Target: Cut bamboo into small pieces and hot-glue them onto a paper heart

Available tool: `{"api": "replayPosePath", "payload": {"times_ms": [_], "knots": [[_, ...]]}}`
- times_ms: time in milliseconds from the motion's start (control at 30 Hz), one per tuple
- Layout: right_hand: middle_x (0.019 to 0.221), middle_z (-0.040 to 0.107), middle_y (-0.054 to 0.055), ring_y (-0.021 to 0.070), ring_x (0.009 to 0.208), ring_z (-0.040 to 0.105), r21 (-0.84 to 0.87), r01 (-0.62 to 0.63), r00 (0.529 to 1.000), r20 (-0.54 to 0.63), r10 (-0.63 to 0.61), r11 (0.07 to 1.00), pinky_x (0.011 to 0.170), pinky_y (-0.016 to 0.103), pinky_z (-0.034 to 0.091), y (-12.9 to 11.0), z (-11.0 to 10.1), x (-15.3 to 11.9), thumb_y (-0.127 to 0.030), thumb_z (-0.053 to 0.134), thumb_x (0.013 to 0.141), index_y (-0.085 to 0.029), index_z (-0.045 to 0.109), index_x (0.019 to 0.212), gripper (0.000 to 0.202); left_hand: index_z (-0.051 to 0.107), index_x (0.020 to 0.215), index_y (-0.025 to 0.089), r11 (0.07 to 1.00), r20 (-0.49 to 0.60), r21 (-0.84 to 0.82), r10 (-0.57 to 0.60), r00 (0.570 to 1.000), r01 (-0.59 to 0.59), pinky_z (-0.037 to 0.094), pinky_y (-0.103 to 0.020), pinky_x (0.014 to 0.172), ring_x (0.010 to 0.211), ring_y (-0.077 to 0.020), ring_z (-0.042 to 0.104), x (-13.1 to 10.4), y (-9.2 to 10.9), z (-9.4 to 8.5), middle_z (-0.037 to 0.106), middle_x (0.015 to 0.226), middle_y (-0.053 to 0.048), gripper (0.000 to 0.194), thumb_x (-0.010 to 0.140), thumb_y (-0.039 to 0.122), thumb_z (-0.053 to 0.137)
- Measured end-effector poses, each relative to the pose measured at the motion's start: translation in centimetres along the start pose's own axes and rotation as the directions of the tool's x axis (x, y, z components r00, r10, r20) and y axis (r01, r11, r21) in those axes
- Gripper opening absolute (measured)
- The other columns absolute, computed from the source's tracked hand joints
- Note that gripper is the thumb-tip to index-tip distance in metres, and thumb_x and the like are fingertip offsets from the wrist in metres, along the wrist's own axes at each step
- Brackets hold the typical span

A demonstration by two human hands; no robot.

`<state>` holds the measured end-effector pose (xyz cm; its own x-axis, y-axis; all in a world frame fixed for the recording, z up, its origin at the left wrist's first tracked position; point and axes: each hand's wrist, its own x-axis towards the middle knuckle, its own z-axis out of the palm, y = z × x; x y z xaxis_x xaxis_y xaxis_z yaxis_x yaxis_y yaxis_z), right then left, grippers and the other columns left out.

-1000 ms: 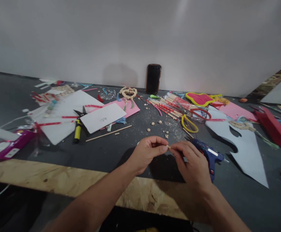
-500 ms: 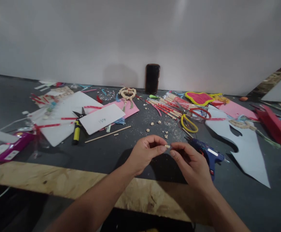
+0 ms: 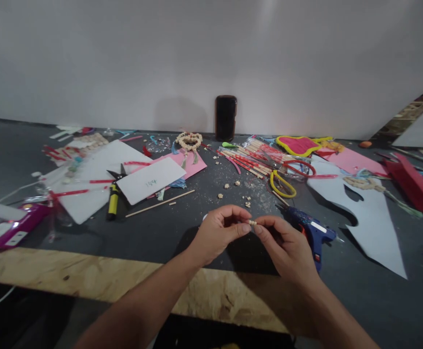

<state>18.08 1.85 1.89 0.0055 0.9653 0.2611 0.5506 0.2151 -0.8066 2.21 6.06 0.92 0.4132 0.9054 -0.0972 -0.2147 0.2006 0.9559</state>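
A tiny cluster of cream beads [image 3: 252,222] is pinched between fingertips above the dark table. My left hand [image 3: 221,231] is closed, thumb and index finger gripping the cluster's left side. From the right, my right hand [image 3: 287,242] is closed in a pinch at its other end, the fingertips nearly meeting. Similar small bead clusters [image 3: 220,196] lie on the table just beyond my hands. Close to the right hand rests a blue glue gun [image 3: 315,228], partly hidden behind it.
Yellow-and-red-handled scissors [image 3: 283,184] lie by red-and-wood sticks [image 3: 245,162]. A phone [image 3: 226,118] leans on the wall. At left are pliers [image 3: 113,198], a white card [image 3: 151,181], a thin stick [image 3: 160,203] and a purple tool [image 3: 15,225]. White cut paper [image 3: 374,223] lies right.
My right fingertips have closed in on the bead cluster, narrowing the small gap between the hands. The view has shifted slightly; the table's things stay put.
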Motion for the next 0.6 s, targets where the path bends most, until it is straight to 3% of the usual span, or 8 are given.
{"api": "replayPosePath", "payload": {"times_ms": [333,600], "knots": [[0.078,0.067,0.001,0.0135,0.071,0.062,-0.019,0.018,1.000,0.013,-0.018,1.000,0.065,0.023,0.048,-0.13,0.02,0.06,-0.030,0.055,0.084,-0.022,0.063,0.085,0.011,0.066,0.077,0.016,0.990,-0.016,0.141,0.013,1.000,-0.011,0.038,-0.022,0.064,0.067,-0.0112,0.051,0.06,0.21,-0.11,0.061,0.071,0.001,0.016,0.070,0.029,0.070],[0.081,0.068,0.002,0.0148,0.073,0.063,0.020,-0.009,1.000,0.021,0.009,1.000,0.065,0.025,0.049,0.03,-0.02,-0.06,-0.031,0.056,0.083,-0.021,0.064,0.088,0.013,0.065,0.077,0.015,0.990,-0.022,0.139,-0.003,1.000,0.006,0.037,-0.022,0.063,0.065,-0.0109,0.049,0.00,0.30,-0.02,0.060,0.070,0.000,0.017,0.070,0.030,0.070]]}}
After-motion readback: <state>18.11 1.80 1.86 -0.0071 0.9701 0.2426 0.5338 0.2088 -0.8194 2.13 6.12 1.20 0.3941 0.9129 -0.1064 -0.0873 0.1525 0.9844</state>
